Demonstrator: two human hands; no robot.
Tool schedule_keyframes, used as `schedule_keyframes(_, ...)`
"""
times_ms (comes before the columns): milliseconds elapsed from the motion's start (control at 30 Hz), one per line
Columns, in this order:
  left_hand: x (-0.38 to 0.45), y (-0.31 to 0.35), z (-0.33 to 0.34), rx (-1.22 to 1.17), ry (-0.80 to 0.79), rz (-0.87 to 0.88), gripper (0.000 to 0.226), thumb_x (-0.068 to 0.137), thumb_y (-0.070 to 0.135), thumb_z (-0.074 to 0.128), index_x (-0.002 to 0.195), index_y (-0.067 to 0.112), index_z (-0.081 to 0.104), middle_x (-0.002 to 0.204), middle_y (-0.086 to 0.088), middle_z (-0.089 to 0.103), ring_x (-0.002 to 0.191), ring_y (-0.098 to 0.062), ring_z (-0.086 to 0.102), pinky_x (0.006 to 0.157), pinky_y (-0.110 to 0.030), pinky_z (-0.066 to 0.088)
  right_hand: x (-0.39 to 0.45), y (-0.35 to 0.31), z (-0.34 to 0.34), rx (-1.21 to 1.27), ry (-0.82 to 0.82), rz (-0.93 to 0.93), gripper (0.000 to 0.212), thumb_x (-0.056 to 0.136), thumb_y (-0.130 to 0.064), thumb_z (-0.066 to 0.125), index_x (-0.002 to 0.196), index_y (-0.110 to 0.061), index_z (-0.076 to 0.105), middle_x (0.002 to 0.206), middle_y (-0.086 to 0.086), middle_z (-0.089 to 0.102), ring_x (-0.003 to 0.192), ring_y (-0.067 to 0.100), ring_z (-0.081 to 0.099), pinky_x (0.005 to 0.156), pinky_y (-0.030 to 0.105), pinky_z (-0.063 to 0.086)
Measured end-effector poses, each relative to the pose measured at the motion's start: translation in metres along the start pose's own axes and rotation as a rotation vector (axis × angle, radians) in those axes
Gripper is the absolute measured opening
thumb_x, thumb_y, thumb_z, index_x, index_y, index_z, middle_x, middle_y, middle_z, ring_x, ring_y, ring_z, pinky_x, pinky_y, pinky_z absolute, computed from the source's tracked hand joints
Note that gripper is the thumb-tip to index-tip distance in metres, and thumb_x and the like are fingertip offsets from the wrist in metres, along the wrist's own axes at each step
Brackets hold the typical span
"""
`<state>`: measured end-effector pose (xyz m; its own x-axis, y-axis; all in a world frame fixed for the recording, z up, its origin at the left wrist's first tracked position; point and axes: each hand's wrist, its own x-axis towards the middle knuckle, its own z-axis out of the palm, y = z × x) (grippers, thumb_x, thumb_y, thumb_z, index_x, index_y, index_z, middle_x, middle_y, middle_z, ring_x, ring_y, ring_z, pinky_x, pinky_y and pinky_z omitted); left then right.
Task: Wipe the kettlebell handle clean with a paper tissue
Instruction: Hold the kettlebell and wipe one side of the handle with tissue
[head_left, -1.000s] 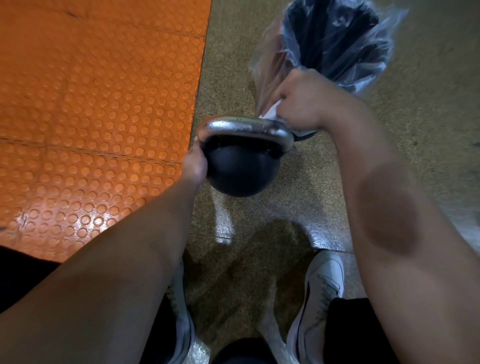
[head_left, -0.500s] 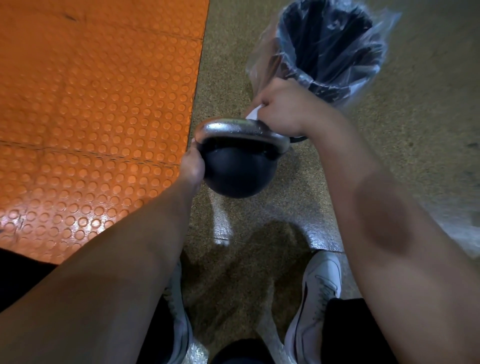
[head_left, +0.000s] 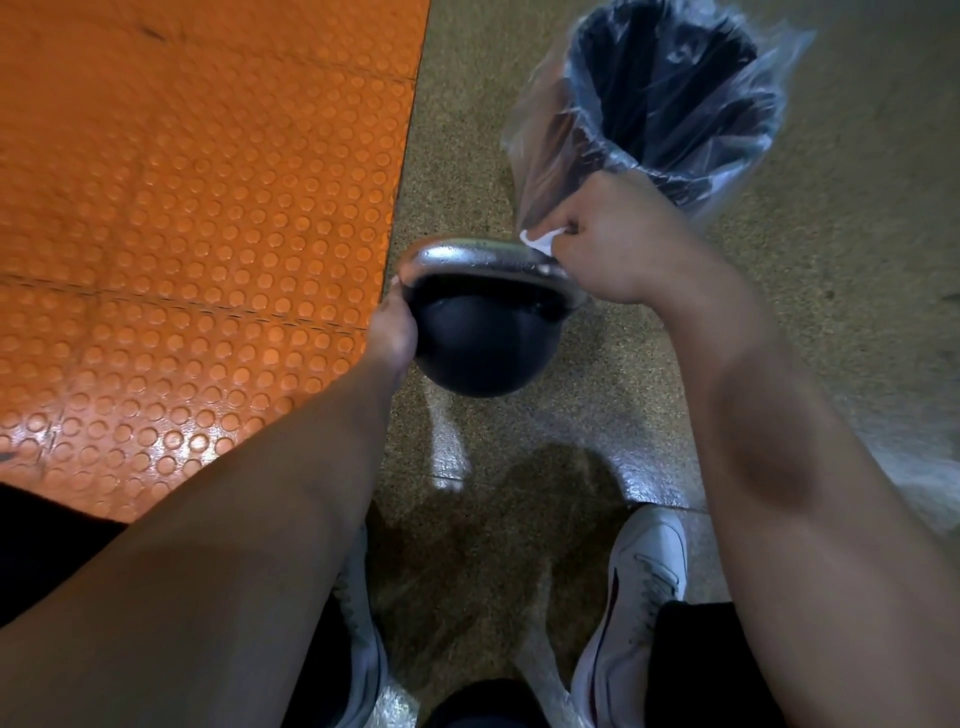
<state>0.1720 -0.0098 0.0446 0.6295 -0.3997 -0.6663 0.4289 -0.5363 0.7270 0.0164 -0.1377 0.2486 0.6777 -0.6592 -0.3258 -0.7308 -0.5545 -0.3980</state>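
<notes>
The speckled floor (head_left: 519, 130) takes most of the view, with the orange studded mat (head_left: 182, 208) on its left and a black bin lined with a clear plastic bag (head_left: 670, 93) standing at the far right. Near the middle, held above the floor and just near of the bin, is the kettlebell (head_left: 483, 343): its black ball faces down and toward the viewer, and its chrome handle (head_left: 467, 260) is on top, pointing up and away. The handle's long axis runs left to right, its right end dipping slightly nearer. The left hand (head_left: 392, 332) grips the kettlebell at its left side, below the handle's left corner, fingers hidden behind the ball. The right hand (head_left: 608, 244) is curled closed around the handle's right end, with the white paper tissue (head_left: 540, 240) clamped between its fingers and the metal, a bit of it sticking out to the left. So the bare stretch of handle lies directly left of the right hand, along the bar's own axis; the next wipe would likely be a slide leftward toward the left hand. The right hand is the nearer one to the unwiped top bar.
</notes>
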Motion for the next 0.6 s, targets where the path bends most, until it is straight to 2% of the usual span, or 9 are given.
schedule_keyframes(67, 0.0, 0.0, -0.001, -0.002, -0.006, 0.003, 0.061, 0.103, 0.052, 0.033, 0.138, 0.007, 0.055, 0.139, -0.012, 0.057, 0.13, -0.028, 0.049, 0.114, -0.044, 0.038, -0.002, -0.004, 0.003, 0.005, -0.031, 0.019, 0.036, 0.095, -0.008, 0.053, 0.121, -0.013, 0.078, 0.118, 0.009, 0.076, 0.1, 0.027, 0.07, 0.092, 0.03, 0.056)
schedule_keyframes(167, 0.0, 0.0, 0.001, -0.004, 0.008, 0.015, 0.058, 0.104, 0.049, 0.033, 0.136, 0.006, 0.055, 0.137, -0.013, 0.057, 0.13, -0.028, 0.049, 0.114, -0.044, 0.037, -0.013, -0.014, 0.007, 0.025, -0.007, -0.019, 0.041, 0.101, -0.011, 0.051, 0.134, -0.027, 0.071, 0.123, 0.009, 0.073, 0.1, 0.026, 0.067, 0.095, 0.03, 0.054)
schedule_keyframes(267, 0.0, 0.0, 0.001, -0.006, 0.027, 0.017, 0.056, 0.105, 0.046, 0.033, 0.138, 0.006, 0.053, 0.139, -0.014, 0.056, 0.131, -0.029, 0.048, 0.114, -0.044, 0.036, -0.027, -0.01, 0.01, 0.032, 0.023, 0.018, 0.042, 0.104, -0.015, 0.051, 0.139, -0.033, 0.066, 0.138, 0.004, 0.067, 0.114, 0.027, 0.064, 0.099, 0.028, 0.046)
schedule_keyframes(367, 0.0, 0.0, 0.002, 0.0, 0.025, 0.025, 0.056, 0.105, 0.047, 0.032, 0.138, 0.006, 0.054, 0.139, -0.014, 0.056, 0.131, -0.029, 0.049, 0.114, -0.044, 0.036, -0.023, -0.007, 0.015, 0.027, 0.05, 0.079, 0.045, 0.103, -0.015, 0.049, 0.143, -0.032, 0.063, 0.135, 0.012, 0.064, 0.105, 0.028, 0.064, 0.097, 0.032, 0.051)
schedule_keyframes(433, 0.001, 0.0, 0.002, -0.004, 0.02, 0.027, 0.057, 0.105, 0.047, 0.033, 0.138, 0.007, 0.054, 0.14, -0.014, 0.056, 0.131, -0.028, 0.048, 0.115, -0.044, 0.036, -0.022, -0.013, 0.02, 0.064, 0.066, 0.045, 0.045, 0.102, -0.013, 0.049, 0.143, -0.028, 0.063, 0.141, 0.009, 0.065, 0.118, 0.027, 0.064, 0.107, 0.033, 0.049)
schedule_keyframes(500, 0.002, -0.001, 0.002, -0.008, 0.022, 0.017, 0.057, 0.105, 0.048, 0.033, 0.137, 0.006, 0.055, 0.139, -0.015, 0.056, 0.131, -0.029, 0.048, 0.115, -0.045, 0.035, -0.027, -0.017, 0.026, 0.101, 0.08, -0.021, 0.044, 0.1, -0.01, 0.051, 0.14, -0.023, 0.066, 0.146, -0.002, 0.063, 0.133, 0.018, 0.059, 0.116, 0.023, 0.037)
schedule_keyframes(533, 0.001, -0.001, 0.002, -0.011, 0.024, 0.019, 0.057, 0.105, 0.047, 0.034, 0.136, 0.006, 0.056, 0.138, -0.015, 0.057, 0.13, -0.029, 0.049, 0.114, -0.045, 0.036, -0.03, -0.017, 0.028, 0.107, 0.098, -0.031, 0.043, 0.1, -0.011, 0.052, 0.139, -0.022, 0.067, 0.144, -0.006, 0.064, 0.135, 0.015, 0.058, 0.118, 0.022, 0.034)
schedule_keyframes(600, 0.002, -0.001, 0.002, -0.023, 0.02, 0.022, 0.055, 0.105, 0.046, 0.034, 0.134, 0.005, 0.058, 0.136, -0.015, 0.059, 0.128, -0.029, 0.051, 0.113, -0.043, 0.037, -0.031, -0.009, 0.03, 0.102, 0.138, 0.021, 0.041, 0.1, -0.015, 0.053, 0.136, -0.026, 0.069, 0.139, -0.004, 0.068, 0.125, 0.02, 0.064, 0.116, 0.032, 0.045)
